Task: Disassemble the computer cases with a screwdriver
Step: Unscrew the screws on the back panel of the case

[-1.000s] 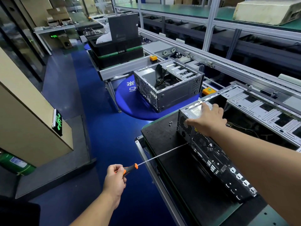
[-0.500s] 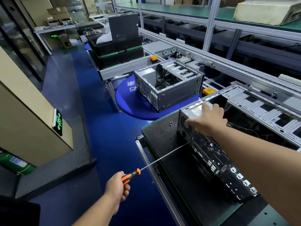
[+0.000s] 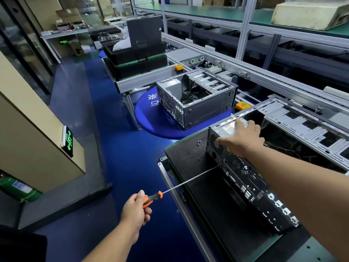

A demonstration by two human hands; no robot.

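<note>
An open black and silver computer case (image 3: 249, 178) lies on the black work mat (image 3: 190, 157). My right hand (image 3: 241, 137) rests on the silver power supply (image 3: 226, 128) at the case's top rear corner, thumb over the rear grille. My left hand (image 3: 136, 208) grips the orange and black handle of a long screwdriver (image 3: 188, 181). Its thin shaft reaches across the mat, and the tip touches the case's rear panel below the grille. Loose screws (image 3: 198, 143) lie on the mat to the left of the case.
A second open case (image 3: 196, 103) stands on a round blue platform (image 3: 151, 118) farther away. Stacked black trays (image 3: 136, 61) sit on a bench behind it. A conveyor line (image 3: 264, 76) and shelving run along the right. On the left, blue floor and a beige cabinet (image 3: 34, 140).
My left hand has shifted its grip on the screwdriver handle, turning it a little. The shaft tip stays at the rear panel. My right hand has not moved.
</note>
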